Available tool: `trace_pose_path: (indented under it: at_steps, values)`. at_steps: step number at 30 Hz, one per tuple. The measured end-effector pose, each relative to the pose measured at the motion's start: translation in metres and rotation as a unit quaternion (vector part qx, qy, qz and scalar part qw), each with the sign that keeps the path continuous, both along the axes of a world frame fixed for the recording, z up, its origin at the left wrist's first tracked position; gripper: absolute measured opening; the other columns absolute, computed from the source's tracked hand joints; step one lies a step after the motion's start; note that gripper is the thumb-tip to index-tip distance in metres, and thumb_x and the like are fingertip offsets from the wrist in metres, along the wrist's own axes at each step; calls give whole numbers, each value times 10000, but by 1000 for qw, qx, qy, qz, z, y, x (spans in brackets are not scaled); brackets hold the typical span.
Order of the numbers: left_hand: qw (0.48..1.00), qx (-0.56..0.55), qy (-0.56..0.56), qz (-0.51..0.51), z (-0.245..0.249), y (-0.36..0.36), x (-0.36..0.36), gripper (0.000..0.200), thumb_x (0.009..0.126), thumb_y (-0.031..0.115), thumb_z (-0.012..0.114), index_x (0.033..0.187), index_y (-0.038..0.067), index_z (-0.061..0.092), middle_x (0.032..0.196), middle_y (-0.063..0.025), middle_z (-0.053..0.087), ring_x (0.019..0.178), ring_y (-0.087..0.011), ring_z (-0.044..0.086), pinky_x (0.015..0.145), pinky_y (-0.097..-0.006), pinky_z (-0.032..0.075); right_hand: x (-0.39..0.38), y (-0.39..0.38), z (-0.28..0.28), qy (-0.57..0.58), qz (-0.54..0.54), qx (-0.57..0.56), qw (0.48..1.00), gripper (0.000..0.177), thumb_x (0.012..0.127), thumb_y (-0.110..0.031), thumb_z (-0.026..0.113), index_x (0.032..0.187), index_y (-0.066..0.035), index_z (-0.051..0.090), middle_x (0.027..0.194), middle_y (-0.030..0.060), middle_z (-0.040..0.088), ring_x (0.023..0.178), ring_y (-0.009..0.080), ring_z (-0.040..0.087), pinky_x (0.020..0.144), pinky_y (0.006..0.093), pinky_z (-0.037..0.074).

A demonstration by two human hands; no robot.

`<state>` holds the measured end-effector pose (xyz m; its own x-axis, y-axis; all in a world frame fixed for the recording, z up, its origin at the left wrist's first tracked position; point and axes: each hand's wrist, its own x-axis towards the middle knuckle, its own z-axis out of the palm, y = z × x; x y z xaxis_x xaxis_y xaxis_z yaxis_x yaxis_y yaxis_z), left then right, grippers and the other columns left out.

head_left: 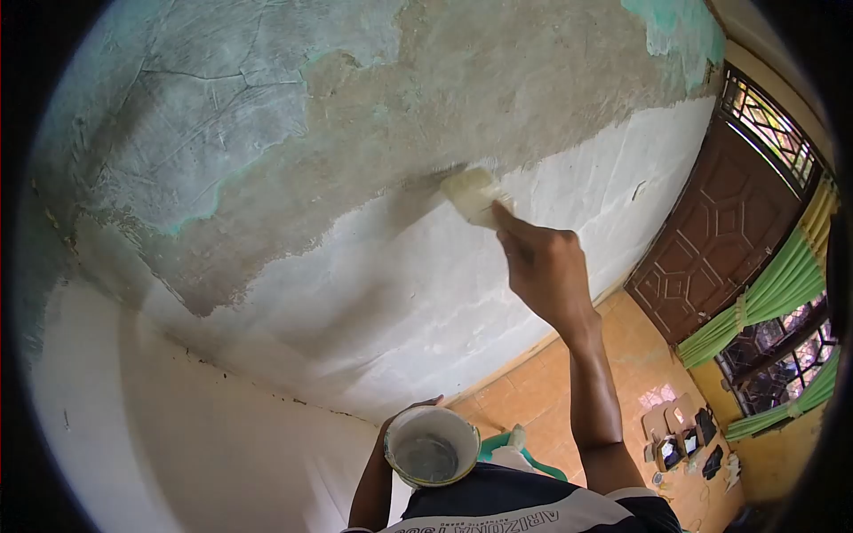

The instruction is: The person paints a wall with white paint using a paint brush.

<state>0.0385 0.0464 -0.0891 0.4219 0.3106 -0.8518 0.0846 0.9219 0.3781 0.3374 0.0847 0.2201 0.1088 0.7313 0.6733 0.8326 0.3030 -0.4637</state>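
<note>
My right hand grips a wide, pale paintbrush, slightly blurred, by its handle. The brush's head is against the wall, where the white coat meets bare grey plaster. With my left hand I hold a small white bucket at waist height, its mouth facing up. Inside lies some greyish-white liquid paint. Most of my left hand is hidden behind the bucket; fingertips show at its far rim.
Cracked, peeling green-grey paint covers the upper left wall. A brown panelled door and green curtains are on the right. On the orange tiled floor stand a green basin and an open box of items.
</note>
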Motion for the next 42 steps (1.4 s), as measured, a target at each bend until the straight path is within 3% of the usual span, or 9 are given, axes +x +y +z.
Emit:
trace_pose_path:
  at_steps: [5, 9, 14, 16, 26, 28, 34, 37, 42]
  values:
    - [998, -48, -35, 17, 8, -1, -2, 465, 942, 577, 828, 924, 114, 788, 862, -71, 776, 724, -207, 714, 725, -416, 600, -4, 13, 8, 8, -15, 39, 999, 360, 979, -111, 728, 1333, -136, 788, 735, 188, 712, 651, 378, 707, 616, 468, 542]
    - [999, 5, 22, 43, 18, -6, 3, 464, 942, 575, 828, 921, 113, 788, 845, -68, 770, 711, -208, 711, 712, -412, 598, 2, 22, -9, -66, -15, -10, 998, 335, 987, -115, 708, 1309, -140, 799, 753, 191, 722, 671, 377, 714, 638, 474, 556]
    - [999, -40, -6, 13, 15, 1, -1, 465, 925, 575, 846, 899, 115, 785, 830, -65, 766, 697, -202, 705, 699, -414, 597, 1, 1, 19, -10, -31, -15, 999, 345, 994, -136, 700, 1328, -145, 785, 774, 175, 747, 708, 383, 735, 666, 464, 593]
    - [997, 35, 8, 66, 24, -9, 1, 474, 918, 586, 847, 882, 119, 780, 828, -67, 764, 690, -203, 701, 696, -415, 594, 2, 18, 8, -43, -21, -3, 999, 346, 994, -138, 697, 1328, -146, 786, 777, 175, 747, 706, 385, 733, 666, 470, 593]
    - [998, -52, -16, -5, 0, 11, -7, 526, 938, 638, 801, 911, 113, 782, 844, -76, 770, 725, -223, 716, 716, -432, 602, -2, 11, 13, -16, -39, -25, 999, 345, 993, -136, 693, 1321, -175, 794, 752, 187, 737, 691, 398, 729, 666, 499, 596]
    - [994, -87, -67, -14, 0, 12, -8, 525, 947, 638, 791, 921, 114, 782, 860, -78, 777, 732, -227, 723, 724, -436, 608, -4, 21, -1, -88, -32, -50, 994, 341, 991, -130, 692, 1312, -175, 798, 751, 184, 735, 696, 389, 731, 664, 495, 595]
    - [999, -39, -19, 11, 11, 8, -5, 519, 944, 639, 793, 921, 120, 784, 868, -68, 783, 726, -227, 726, 730, -439, 611, -2, 4, 16, -15, -34, -30, 999, 323, 1000, -135, 678, 1295, -177, 802, 752, 196, 730, 699, 393, 733, 674, 502, 598]
    - [994, -83, -67, -21, 5, 14, -4, 499, 935, 628, 809, 912, 130, 785, 853, -59, 780, 720, -222, 724, 726, -437, 609, -5, 19, 0, -72, -35, -44, 996, 322, 998, -140, 687, 1297, -177, 803, 751, 186, 733, 699, 391, 733, 662, 495, 593]
    - [998, -58, -25, -8, -7, 17, -5, 478, 935, 609, 818, 895, 134, 784, 841, -60, 774, 712, -224, 714, 722, -436, 604, 1, 9, 5, -52, 3, -51, 997, 320, 1006, -154, 684, 1306, -169, 794, 752, 209, 725, 693, 409, 727, 658, 505, 589]
